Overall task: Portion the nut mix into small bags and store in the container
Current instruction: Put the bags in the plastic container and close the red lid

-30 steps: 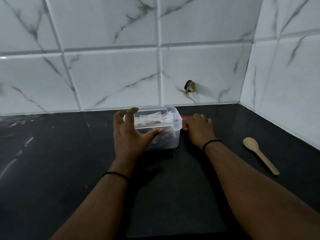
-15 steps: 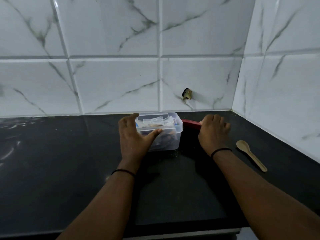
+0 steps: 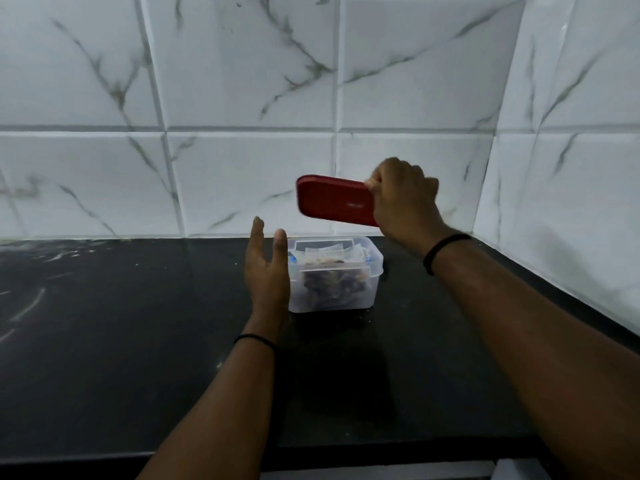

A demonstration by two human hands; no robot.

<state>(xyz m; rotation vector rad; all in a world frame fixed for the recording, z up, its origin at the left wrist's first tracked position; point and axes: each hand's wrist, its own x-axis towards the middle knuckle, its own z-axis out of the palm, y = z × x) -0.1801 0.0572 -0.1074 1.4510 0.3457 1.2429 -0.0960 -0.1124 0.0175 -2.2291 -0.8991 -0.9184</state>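
We are nearly finishing: filled bags (image 3: 330, 259) are sitting in the container (image 3: 334, 301), right hand (image 3: 403, 199) pinching the red lid (image 3: 334, 200) above, left hand (image 3: 266, 271) spread beside it.

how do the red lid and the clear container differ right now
The red lid is opaque and flat; the clear container is see-through, deep and holds filled bags. The lid is held tilted in the air by the right hand; the container rests uncovered on the dark counter. Both have rounded corners.
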